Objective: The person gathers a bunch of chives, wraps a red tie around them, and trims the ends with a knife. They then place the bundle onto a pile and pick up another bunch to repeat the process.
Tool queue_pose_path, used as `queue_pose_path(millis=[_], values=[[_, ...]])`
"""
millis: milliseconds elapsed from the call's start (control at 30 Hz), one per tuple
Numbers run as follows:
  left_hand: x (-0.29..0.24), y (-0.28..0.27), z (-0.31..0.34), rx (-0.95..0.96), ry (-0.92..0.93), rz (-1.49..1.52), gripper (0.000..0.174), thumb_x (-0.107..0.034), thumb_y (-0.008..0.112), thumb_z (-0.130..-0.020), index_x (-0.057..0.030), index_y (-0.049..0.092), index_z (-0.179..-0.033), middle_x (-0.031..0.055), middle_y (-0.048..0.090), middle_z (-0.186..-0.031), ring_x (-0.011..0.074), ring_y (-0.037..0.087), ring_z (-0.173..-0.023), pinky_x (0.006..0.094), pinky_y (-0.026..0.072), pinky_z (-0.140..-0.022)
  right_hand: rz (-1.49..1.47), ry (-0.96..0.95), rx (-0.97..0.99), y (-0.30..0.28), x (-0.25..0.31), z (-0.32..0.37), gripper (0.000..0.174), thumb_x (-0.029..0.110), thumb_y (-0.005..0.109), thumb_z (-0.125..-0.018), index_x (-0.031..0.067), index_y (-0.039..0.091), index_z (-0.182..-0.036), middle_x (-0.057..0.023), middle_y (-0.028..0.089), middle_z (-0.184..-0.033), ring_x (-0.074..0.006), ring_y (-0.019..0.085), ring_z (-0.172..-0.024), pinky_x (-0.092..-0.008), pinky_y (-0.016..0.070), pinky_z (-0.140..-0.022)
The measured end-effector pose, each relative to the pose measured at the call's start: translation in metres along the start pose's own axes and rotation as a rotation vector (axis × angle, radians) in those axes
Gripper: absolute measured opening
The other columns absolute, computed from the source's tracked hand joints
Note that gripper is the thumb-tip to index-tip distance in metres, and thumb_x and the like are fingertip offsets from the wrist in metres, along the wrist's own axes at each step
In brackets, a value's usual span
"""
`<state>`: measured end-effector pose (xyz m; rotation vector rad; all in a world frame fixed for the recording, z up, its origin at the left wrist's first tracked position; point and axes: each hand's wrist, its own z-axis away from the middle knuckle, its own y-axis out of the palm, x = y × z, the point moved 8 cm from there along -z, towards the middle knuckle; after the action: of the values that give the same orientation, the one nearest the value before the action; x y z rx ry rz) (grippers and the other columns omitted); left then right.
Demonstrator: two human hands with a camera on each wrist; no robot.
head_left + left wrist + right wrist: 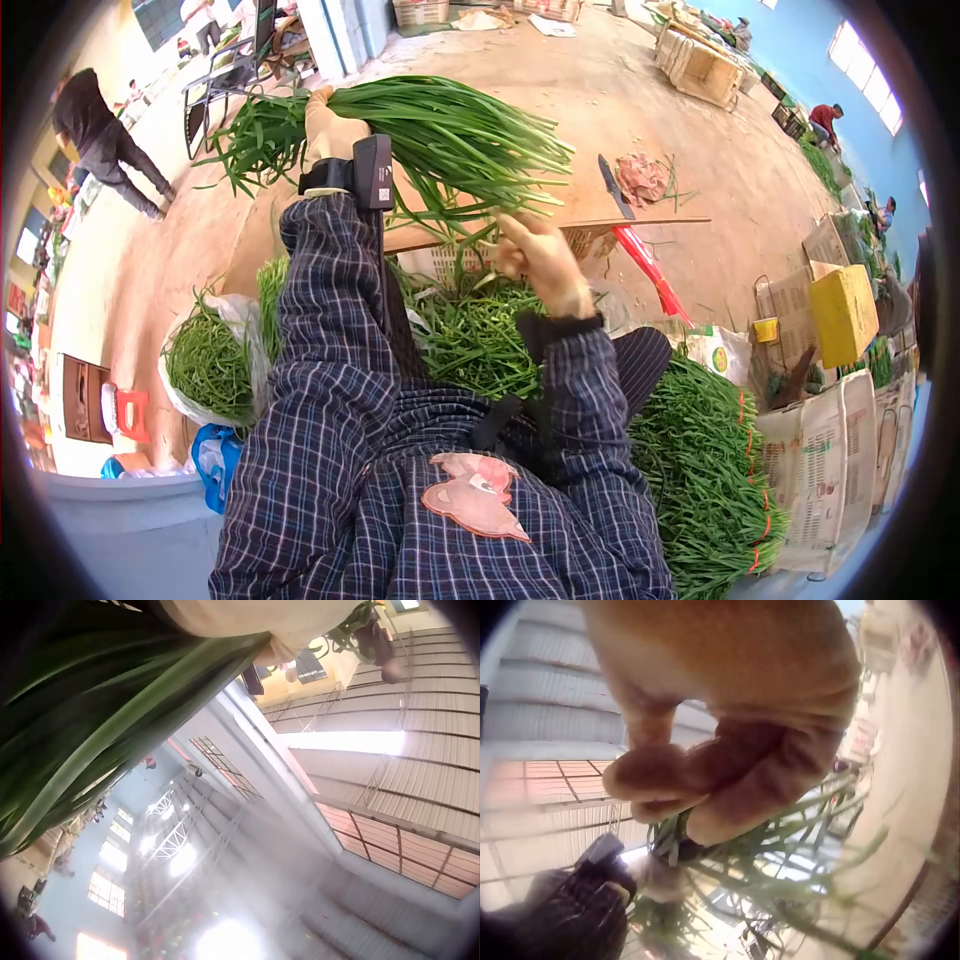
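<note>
My left hand [333,130] grips a thick bunch of long green chives [450,125] around one end, above a wooden board [585,200]. The long stalks fan out to the right in the head view; their broad flat leaves fill the upper left of the left wrist view. At the bunch's lower right side is my right hand [545,262], fingers curled. Its thumb and fingers [720,817] come together on thin green strands [676,829] in the right wrist view. A knife [614,185] lies on the board beside a crumpled pink cloth [643,178].
Loose greens [480,340] are heaped below the board, between my legs. A large pile of chives [700,460] with red string lies at right. A bag of greens [210,360] stands at left. Beyond are crates [695,65], a yellow box [843,315] and a standing person [110,140].
</note>
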<state>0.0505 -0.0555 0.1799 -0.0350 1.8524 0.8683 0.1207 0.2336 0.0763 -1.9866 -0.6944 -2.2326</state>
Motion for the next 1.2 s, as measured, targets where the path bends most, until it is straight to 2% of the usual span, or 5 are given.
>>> queue_pose_path(millis=[233,367,667,1000,1200], values=[[0.052,-0.036,-0.082,-0.015,-0.386,0.39,0.025,-0.027,0.05,-0.085,-0.0027,0.058,-0.082,0.0102,0.063,-0.083,0.0256,0.059,-0.072,0.0388,0.0505,-0.07,-0.747,-0.009,0.211,0.014,-0.038,-0.031,0.028,0.024,0.047,-0.098,0.0026,0.06,-0.086,0.0013,0.042,-0.052,-0.0118,0.042,-0.048,-0.0263,0.041,-0.057],[-0.015,-0.021,-0.049,0.086,0.066,-0.323,0.059,0.019,0.059,-0.066,0.0011,0.043,-0.12,0.0185,0.063,-0.101,0.0222,0.064,-0.08,0.034,0.0549,-0.07,0.061,-0.159,0.238,-0.016,-0.022,0.027,0.03,0.018,0.043,-0.098,0.0042,0.059,-0.077,0.0028,0.045,-0.052,-0.0074,0.039,-0.045,-0.0244,0.0395,-0.056],[-0.054,-0.009,-0.029,-0.049,0.145,-0.903,0.061,0.012,0.062,-0.065,-0.0028,0.045,-0.122,0.0169,0.064,-0.098,0.0219,0.064,-0.077,0.033,0.0539,-0.068,0.895,0.019,0.1,-0.062,-0.053,0.031,0.037,0.022,0.063,-0.087,0.0015,0.057,-0.117,-0.0025,0.057,-0.06,-0.0078,0.048,-0.049,-0.0248,0.0381,-0.045],[-0.064,0.011,-0.02,-0.037,0.156,-1.004,0.064,0.005,0.065,-0.064,-0.0071,0.048,-0.124,0.0151,0.065,-0.096,0.0215,0.064,-0.074,0.032,0.0528,-0.066,-0.427,-0.034,-0.077,-0.009,-0.053,-0.046,0.024,0.027,0.049,-0.097,0.006,0.061,-0.094,0.0038,0.045,-0.055,-0.0107,0.037,-0.045,-0.0287,0.0396,-0.05],[-0.077,0.022,-0.013,-0.057,0.154,-1.073,0.065,0.001,0.067,-0.064,-0.0097,0.049,-0.126,0.014,0.065,-0.094,0.0213,0.064,-0.071,0.0313,0.0522,-0.065,0.085,0.14,-0.083,-0.079,-0.081,-0.015,0.026,0.022,0.052,-0.095,0.0,0.065,-0.093,0.0042,0.042,-0.052,-0.006,0.035,-0.043,-0.0221,0.0371,-0.045]])
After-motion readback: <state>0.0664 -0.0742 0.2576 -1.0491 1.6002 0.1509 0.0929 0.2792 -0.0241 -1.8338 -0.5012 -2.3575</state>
